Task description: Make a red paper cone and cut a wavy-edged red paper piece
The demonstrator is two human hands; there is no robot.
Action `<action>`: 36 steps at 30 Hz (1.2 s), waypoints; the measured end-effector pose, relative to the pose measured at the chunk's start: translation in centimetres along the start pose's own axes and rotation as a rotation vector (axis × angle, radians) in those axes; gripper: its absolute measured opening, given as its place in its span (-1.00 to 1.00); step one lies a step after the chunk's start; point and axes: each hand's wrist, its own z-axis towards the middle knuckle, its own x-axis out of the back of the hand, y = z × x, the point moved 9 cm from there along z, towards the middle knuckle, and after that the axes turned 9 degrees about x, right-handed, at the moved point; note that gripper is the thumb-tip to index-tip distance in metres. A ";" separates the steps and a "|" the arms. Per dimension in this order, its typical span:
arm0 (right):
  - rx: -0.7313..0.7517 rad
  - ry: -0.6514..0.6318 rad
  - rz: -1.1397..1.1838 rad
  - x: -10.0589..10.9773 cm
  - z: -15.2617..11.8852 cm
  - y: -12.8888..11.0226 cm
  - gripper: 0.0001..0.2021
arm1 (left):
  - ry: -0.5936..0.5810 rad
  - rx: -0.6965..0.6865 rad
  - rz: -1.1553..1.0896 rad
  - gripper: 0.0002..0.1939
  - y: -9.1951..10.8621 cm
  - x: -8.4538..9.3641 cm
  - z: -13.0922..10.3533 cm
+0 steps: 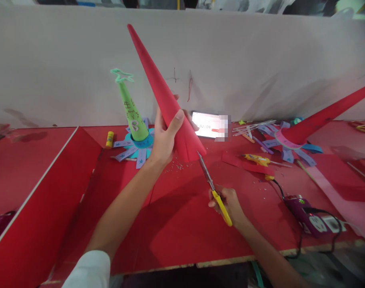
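Note:
A long red paper cone [161,86] is held up at a slant, its tip pointing to the upper left. My left hand [167,136] is closed around its wide lower part, thumb across the front. Yellow-handled scissors [222,208] sit in my right hand [230,202], below and right of the cone. Their blades reach up to the cone's bottom edge; whether they are cutting into the paper I cannot tell. Small pale scraps lie on the red table [176,224] beneath the cone.
Behind stands a green cone hat [130,108], with a yellow glue stick [109,140] beside it. A phone [208,125] leans on the white wall. To the right are a yellow glue gun [257,160], another red cone [332,116] and a purple power box [305,216]. A red divider [47,200] rises at left.

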 end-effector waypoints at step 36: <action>0.119 -0.043 0.012 -0.3 0.3 -0.4 -0.36 | 0.006 0.023 0.002 -0.39 -0.5 0.2 0.1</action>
